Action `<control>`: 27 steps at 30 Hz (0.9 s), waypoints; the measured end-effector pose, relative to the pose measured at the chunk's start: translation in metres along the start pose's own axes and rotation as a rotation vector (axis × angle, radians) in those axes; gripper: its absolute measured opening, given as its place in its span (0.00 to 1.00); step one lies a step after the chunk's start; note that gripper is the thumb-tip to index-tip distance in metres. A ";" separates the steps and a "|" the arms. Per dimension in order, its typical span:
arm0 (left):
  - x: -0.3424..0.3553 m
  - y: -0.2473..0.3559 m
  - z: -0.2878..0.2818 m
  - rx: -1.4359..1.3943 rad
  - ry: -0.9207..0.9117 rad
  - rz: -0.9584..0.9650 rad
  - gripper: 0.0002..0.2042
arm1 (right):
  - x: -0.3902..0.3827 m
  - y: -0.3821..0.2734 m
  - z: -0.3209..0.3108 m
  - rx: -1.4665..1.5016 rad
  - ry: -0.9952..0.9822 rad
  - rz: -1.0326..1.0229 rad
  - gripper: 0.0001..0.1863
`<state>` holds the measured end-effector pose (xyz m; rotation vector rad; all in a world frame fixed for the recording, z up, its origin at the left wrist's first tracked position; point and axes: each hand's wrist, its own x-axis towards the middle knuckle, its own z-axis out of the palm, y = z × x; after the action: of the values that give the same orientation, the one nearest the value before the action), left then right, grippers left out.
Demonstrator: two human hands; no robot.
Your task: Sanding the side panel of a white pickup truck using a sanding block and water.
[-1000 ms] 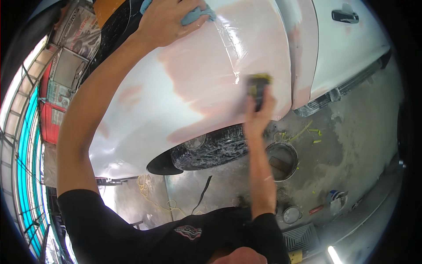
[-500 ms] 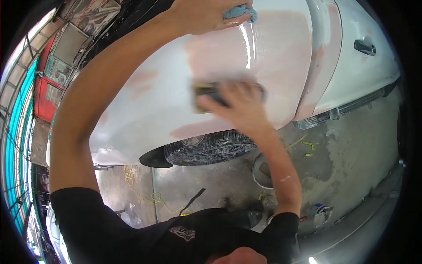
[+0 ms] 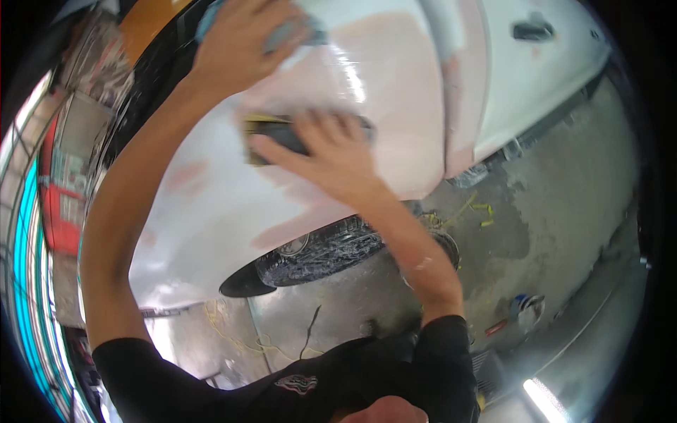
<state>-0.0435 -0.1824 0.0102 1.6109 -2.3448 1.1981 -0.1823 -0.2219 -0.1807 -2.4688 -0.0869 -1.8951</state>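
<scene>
My right hand [image 3: 331, 151] presses a black sanding block [image 3: 281, 134] with yellowish sandpaper showing at its left end onto the white car fender [image 3: 204, 225]. Its fingers lie over the block's top. Higher up, near the fender's upper edge, my left hand [image 3: 243, 46] holds a blue wet cloth [image 3: 285, 35] against the panel; motion blurs it a little. Pinkish patches mark the paint around both hands, and a wet shine runs down between cloth and block. The block's underside is hidden.
Below the fender sits a dusty black tyre [image 3: 331, 247]. A car door with a dark handle [image 3: 533, 31] is at the upper right. On the concrete floor lie a yellow cord [image 3: 229, 340], a bucket [image 3: 446, 252] partly behind my forearm, yellow scraps [image 3: 481, 208] and a can [image 3: 527, 310].
The view has shifted and tilted. My left hand and the cloth have moved left along the upper fender. My right hand has slid the block up and left over the panel.
</scene>
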 end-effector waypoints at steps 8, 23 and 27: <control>0.010 0.011 -0.010 0.050 -0.052 -0.042 0.09 | -0.154 0.097 0.009 0.124 0.372 0.699 0.30; 0.013 0.007 -0.004 0.079 -0.122 0.017 0.11 | -0.200 0.082 0.016 0.248 0.421 1.149 0.33; 0.016 0.010 0.008 0.051 -0.126 0.023 0.11 | -0.225 0.088 0.035 0.100 0.511 1.534 0.35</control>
<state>-0.0559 -0.1982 0.0057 1.7283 -2.4331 1.2038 -0.2008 -0.3134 -0.4057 -1.0456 1.2273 -1.4463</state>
